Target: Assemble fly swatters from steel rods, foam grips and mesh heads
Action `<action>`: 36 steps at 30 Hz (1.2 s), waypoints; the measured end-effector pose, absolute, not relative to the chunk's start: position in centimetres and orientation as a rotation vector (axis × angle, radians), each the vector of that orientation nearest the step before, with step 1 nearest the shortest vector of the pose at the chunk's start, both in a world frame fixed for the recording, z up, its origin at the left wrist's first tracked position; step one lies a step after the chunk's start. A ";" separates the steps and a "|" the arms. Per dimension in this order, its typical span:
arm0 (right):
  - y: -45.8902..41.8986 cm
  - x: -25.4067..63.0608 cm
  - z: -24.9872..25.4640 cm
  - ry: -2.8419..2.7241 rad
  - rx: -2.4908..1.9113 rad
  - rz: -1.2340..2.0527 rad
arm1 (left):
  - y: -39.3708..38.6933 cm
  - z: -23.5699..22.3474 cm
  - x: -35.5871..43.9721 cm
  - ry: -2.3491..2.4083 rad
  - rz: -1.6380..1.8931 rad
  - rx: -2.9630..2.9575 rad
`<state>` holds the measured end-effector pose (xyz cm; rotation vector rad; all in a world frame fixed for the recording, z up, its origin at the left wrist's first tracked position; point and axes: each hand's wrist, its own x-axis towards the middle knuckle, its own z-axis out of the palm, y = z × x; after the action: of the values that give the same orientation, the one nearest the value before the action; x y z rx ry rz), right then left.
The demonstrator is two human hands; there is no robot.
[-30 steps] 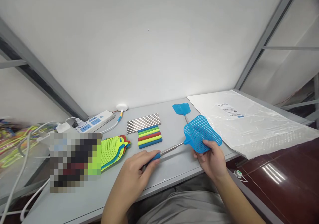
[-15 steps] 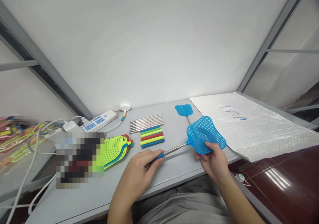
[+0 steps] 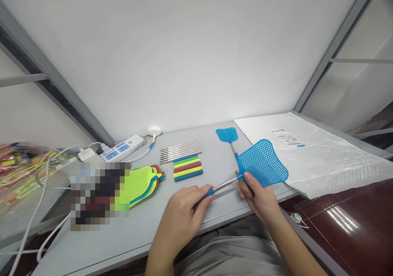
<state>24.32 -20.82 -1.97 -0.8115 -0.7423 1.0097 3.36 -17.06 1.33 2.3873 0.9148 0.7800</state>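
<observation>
A blue fly swatter with a metal shaft stretches between my two hands, above the front of the grey table. My left hand is closed around its blue grip, most of which the fingers hide. My right hand pinches the neck, where the perforated head joins the shaft, thumb on top. Just behind lies a second blue swatter, partly covered by the held one. To the left are a row of metal rods and several coloured grip tubes in blue, green, yellow and red.
A stack of perforated swatter heads lies at the left beside a pixelated patch. Behind it are a power strip with cables and a white round device. A white plastic mailer overhangs the table's right edge.
My right hand has shifted from the swatter's head to its neck, and the head has turned. My left hand and the swatter have moved slightly right.
</observation>
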 end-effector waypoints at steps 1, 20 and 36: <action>-20.8 24.4 -2.0 -0.738 -0.809 1.015 | -17.2 1.3 3.6 0.910 0.798 2.394; -20.9 24.6 -2.3 -0.736 -0.889 0.987 | -17.2 1.1 4.5 0.981 0.792 2.461; -21.7 24.4 -3.0 -0.928 -1.111 0.960 | -18.8 1.7 6.0 1.107 0.766 2.679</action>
<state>24.40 -21.66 -2.99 -1.1108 -0.9281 0.9599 5.97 -18.84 1.67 2.6789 1.1072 0.7661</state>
